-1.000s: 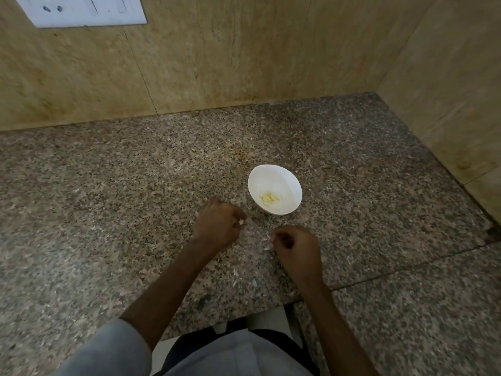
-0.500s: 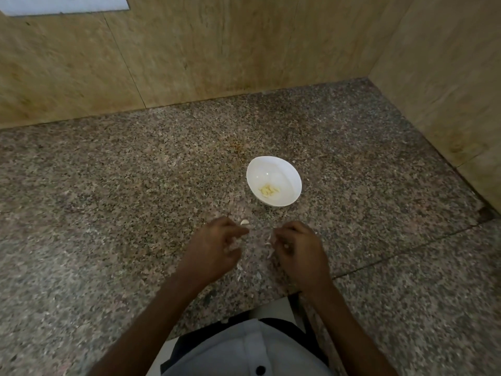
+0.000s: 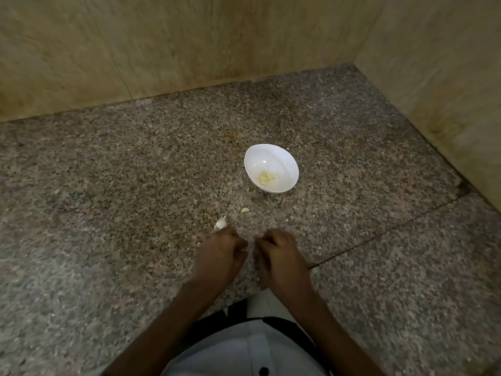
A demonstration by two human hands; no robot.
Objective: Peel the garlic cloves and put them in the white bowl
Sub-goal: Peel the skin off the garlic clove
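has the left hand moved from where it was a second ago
Yes. The left hand has drawn back toward the person, away from the white bowl; more counter shows between them now.

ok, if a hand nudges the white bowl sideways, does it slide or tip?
Probably slides: the white bowl sits on a polished-looking granite counter. Likely light: only a few peeled cloves lie in it. Its sides curve in toward the base, so a push at the rim might rock it.
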